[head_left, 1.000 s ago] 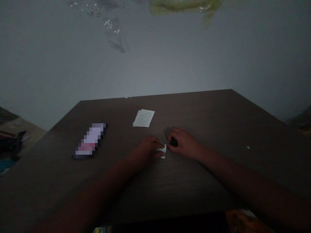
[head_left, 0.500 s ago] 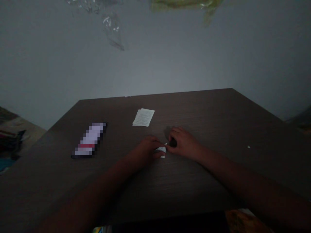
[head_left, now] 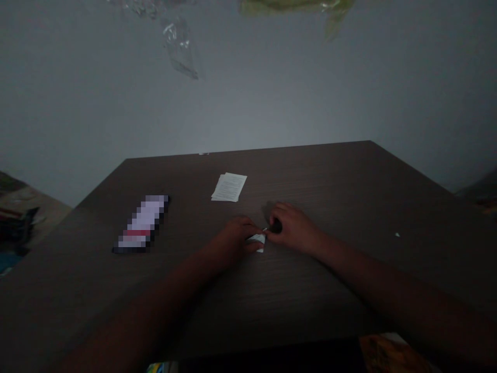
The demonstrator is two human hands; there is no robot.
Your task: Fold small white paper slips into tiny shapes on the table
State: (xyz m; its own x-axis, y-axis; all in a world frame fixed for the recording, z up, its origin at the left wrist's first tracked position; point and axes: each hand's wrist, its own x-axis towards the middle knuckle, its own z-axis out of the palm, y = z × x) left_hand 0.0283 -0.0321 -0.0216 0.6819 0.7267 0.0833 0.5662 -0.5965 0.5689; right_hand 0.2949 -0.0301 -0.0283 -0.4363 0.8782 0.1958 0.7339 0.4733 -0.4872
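A small piece of white paper (head_left: 258,239) lies on the dark table between my hands, partly covered by fingers. My left hand (head_left: 238,237) is closed on it from the left, thumb low and fingers across its upper part. On the other side, my right hand (head_left: 289,225) pinches the paper's right corner between thumb and forefinger, the other fingers curled. Exactly how the corner sits in that pinch is hidden. Just beyond the hands rests a small stack of printed paper sheets (head_left: 229,187).
A phone (head_left: 143,223) with a blurred-out screen lies to the left on the wooden table (head_left: 330,181). Far right is a tiny white scrap (head_left: 397,234). Behind the table rises a grey wall (head_left: 272,93) with a clear plastic bag (head_left: 180,49) hanging on it.
Both hands stay at the paper with almost no visible movement. The whole view has shifted very slightly.
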